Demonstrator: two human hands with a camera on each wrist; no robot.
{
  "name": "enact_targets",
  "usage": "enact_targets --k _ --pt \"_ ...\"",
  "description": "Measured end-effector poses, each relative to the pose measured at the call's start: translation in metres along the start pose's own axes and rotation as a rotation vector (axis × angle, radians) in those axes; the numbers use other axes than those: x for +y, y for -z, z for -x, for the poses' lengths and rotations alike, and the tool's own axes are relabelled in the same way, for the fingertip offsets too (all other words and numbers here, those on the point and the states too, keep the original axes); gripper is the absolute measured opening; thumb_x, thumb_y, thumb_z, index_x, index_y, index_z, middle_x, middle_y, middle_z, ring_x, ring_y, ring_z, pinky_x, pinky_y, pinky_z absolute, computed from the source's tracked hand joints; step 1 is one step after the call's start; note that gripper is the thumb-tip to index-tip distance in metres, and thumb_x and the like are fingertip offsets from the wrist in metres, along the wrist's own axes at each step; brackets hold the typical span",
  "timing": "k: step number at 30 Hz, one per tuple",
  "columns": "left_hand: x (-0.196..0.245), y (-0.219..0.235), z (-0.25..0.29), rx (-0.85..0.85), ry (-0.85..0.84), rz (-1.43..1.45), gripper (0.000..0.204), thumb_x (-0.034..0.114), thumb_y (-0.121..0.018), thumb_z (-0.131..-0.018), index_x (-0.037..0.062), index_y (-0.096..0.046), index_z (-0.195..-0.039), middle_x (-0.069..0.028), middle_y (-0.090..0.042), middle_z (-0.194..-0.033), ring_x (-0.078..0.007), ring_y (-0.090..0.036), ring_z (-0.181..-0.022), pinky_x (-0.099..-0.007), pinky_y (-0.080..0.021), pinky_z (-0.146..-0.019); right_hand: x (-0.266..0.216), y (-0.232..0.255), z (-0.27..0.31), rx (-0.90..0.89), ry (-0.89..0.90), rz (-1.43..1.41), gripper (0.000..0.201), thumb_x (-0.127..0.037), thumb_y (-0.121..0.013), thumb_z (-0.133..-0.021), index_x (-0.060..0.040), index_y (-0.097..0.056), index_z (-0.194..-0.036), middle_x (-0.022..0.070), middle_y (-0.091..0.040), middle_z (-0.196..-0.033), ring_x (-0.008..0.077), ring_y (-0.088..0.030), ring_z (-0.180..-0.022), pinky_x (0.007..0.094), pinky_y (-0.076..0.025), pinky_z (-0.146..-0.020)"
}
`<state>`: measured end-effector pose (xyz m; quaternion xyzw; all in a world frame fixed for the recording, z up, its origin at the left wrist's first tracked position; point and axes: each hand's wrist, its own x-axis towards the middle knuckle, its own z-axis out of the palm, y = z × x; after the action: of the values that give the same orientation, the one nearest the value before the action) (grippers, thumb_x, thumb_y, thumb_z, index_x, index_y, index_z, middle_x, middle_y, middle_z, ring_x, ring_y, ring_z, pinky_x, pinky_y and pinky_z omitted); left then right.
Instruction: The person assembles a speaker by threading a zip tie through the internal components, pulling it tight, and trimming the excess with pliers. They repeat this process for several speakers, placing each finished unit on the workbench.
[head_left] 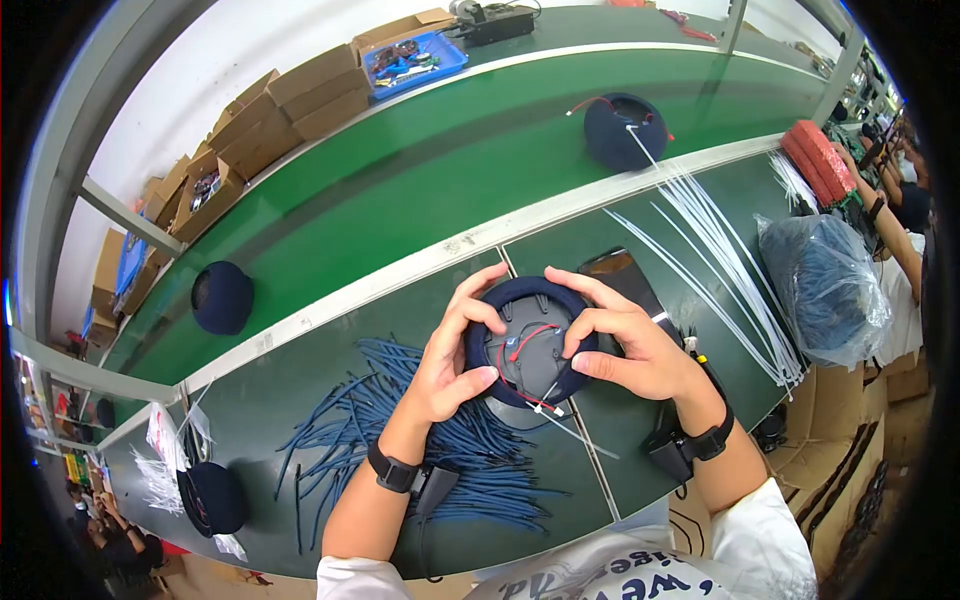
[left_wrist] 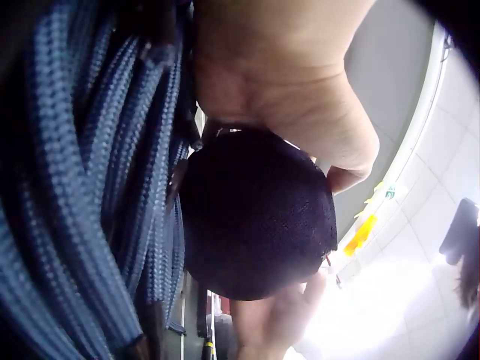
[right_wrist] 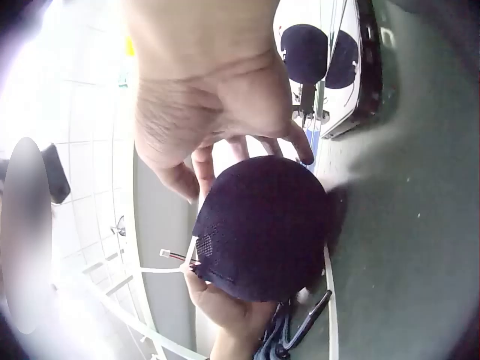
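Note:
My left hand (head_left: pixel 452 350) and right hand (head_left: pixel 640 352) grip opposite sides of a round, navy fabric-covered shell (head_left: pixel 540 287) above the bench. Its open side faces up, showing a grey plastic inside (head_left: pixel 545 372) with red wires (head_left: pixel 530 342). Thumbs lie at the near rim, and fingers wrap over the far rim. A small white connector (head_left: pixel 556 411) hangs at the near edge, beside a white cable tie (head_left: pixel 588 438) trailing right. In the left wrist view, the shell's rounded outside (left_wrist: pixel 259 217) is dark; the right wrist view shows the connector plug (right_wrist: pixel 166 253) sticking out from its side.
Blue braided cords (head_left: pixel 345 425) lie heaped on the bench at left. White cable ties (head_left: pixel 735 270) fan out at right, near a plastic bag (head_left: pixel 830 290). More navy shells (head_left: pixel 222 298) sit about. Cardboard boxes (head_left: pixel 320 90) and a blue tray (head_left: pixel 448 60) line the back ledge.

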<state>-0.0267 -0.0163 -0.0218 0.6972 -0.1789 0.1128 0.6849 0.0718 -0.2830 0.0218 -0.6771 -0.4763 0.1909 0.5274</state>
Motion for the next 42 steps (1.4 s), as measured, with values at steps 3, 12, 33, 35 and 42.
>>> enact_targets --k 3,12,33,35,42 --pt "0.007 0.003 -0.002 -0.039 0.043 0.069 0.029 0.034 -0.080 -0.085 0.0101 -0.069 -0.096 -0.0282 -0.033 -0.169 -0.0420 -0.035 -0.156 -0.0511 -0.024 -0.127 0.006 -0.006 0.001 0.052 -0.009 -0.037 0.018 -0.027 -0.073 -0.101 -0.0098 -0.071 -0.102 0.0256 -0.037 -0.171 0.0388 -0.041 -0.155 0.0486 -0.034 -0.122" --pt "0.005 0.008 0.000 -0.080 0.073 0.041 0.020 0.026 -0.080 -0.087 0.0091 -0.069 -0.088 -0.0259 -0.033 -0.169 -0.0397 -0.039 -0.153 -0.0493 -0.028 -0.125 0.001 -0.041 0.002 0.233 -0.069 -0.002 0.018 -0.025 -0.073 -0.100 -0.0087 -0.066 -0.101 0.0284 -0.034 -0.171 0.0436 -0.035 -0.158 0.0518 -0.030 -0.124" --pt "0.004 0.007 -0.001 -0.153 -0.008 0.020 0.016 0.019 -0.087 -0.078 0.0100 -0.077 -0.087 -0.0271 -0.037 -0.167 -0.0418 -0.041 -0.153 -0.0518 -0.027 -0.126 -0.014 -0.047 -0.005 0.714 -0.037 -0.237 0.020 -0.009 -0.083 -0.092 -0.0020 -0.066 -0.100 0.0210 -0.068 -0.129 0.0275 -0.068 -0.120 0.0397 -0.056 -0.101" --pt "0.009 0.006 -0.001 -0.151 0.012 -0.004 0.010 0.016 -0.084 -0.082 0.0092 -0.078 -0.087 -0.0268 -0.037 -0.168 -0.0405 -0.042 -0.153 -0.0506 -0.028 -0.126 -0.014 -0.011 0.005 0.331 0.020 -0.040 0.023 -0.009 -0.088 -0.086 -0.0042 -0.071 -0.100 0.0218 -0.065 -0.142 0.0388 -0.061 -0.136 0.0504 -0.046 -0.118" --pt "0.020 -0.003 -0.002 -0.085 0.082 -0.042 0.010 0.012 -0.078 -0.086 0.0076 -0.069 -0.083 -0.0256 -0.040 -0.166 -0.0389 -0.045 -0.150 -0.0482 -0.031 -0.124 -0.020 0.002 0.006 0.055 0.053 0.096 0.013 -0.006 -0.083 -0.084 -0.0087 -0.076 -0.095 0.0197 -0.058 -0.156 0.0448 -0.047 -0.150 0.0537 -0.037 -0.122"
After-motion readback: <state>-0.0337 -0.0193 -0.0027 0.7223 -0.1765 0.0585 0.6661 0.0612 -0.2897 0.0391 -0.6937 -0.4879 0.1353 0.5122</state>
